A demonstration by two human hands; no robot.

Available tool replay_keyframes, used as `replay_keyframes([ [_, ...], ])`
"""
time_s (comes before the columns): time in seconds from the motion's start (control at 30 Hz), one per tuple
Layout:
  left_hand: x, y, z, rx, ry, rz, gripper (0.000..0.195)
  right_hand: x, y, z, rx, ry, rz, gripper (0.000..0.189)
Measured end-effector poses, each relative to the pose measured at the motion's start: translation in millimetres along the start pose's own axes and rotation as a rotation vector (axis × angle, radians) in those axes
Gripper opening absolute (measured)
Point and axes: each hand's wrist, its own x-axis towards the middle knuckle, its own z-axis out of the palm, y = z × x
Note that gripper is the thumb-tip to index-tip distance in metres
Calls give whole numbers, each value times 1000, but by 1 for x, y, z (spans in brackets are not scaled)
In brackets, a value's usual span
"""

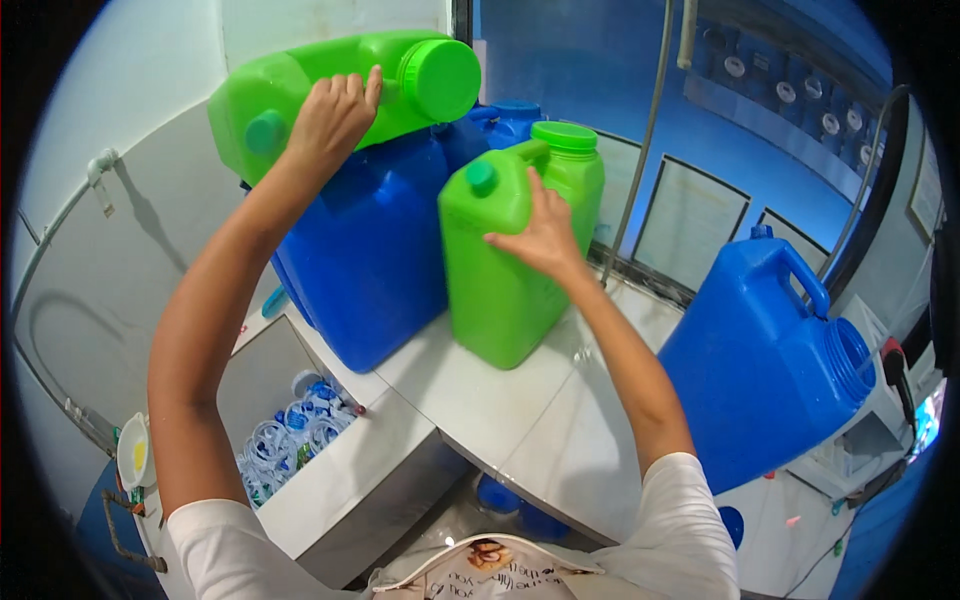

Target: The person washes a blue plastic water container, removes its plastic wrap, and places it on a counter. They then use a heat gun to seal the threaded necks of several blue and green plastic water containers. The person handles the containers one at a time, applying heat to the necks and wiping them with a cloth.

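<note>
My left hand (pixel 339 112) is closed around the handle of a bright green plastic jerrycan (pixel 255 82), which lies on its side with its wide green screw lid to the right. Under it stands a large blue plastic container (pixel 367 255). To the right, a second green jerrycan (pixel 487 277) stands upright on the white tiled counter, with a wide lid and a smaller teal cap. My right hand (pixel 551 232) rests against its upper side, thumb and fingers spread apart, below its handle.
At right a blue jerrycan (pixel 757 360) has its wide mouth uncovered. Left of the counter (pixel 517 427), a tiled bin (pixel 255 360) holds several clear rings and blue caps. More blue containers (pixel 514 124) stand behind. A thin metal pipe (pixel 645 150) rises near the blue window. A white bowl (pixel 135 454) sits at far left.
</note>
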Motion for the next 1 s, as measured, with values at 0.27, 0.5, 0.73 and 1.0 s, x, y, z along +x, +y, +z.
replay_keyframes([
  [0.27,-52,47,-168,-1700,181,-736,27,-10,-115,-107,118,-359,202,64],
  [0.5,-30,164,-119,-2627,442,-1799,21,53,-17,-90,-200,-484,277,89],
  [0.73,3,178,-207,-3037,910,-1432,22,-124,-64,-198,-201,26,221,86],
  [1.0,-39,298,-312,-2946,-293,-468,13,-319,-37,-230,1347,-52,1107,84],
])
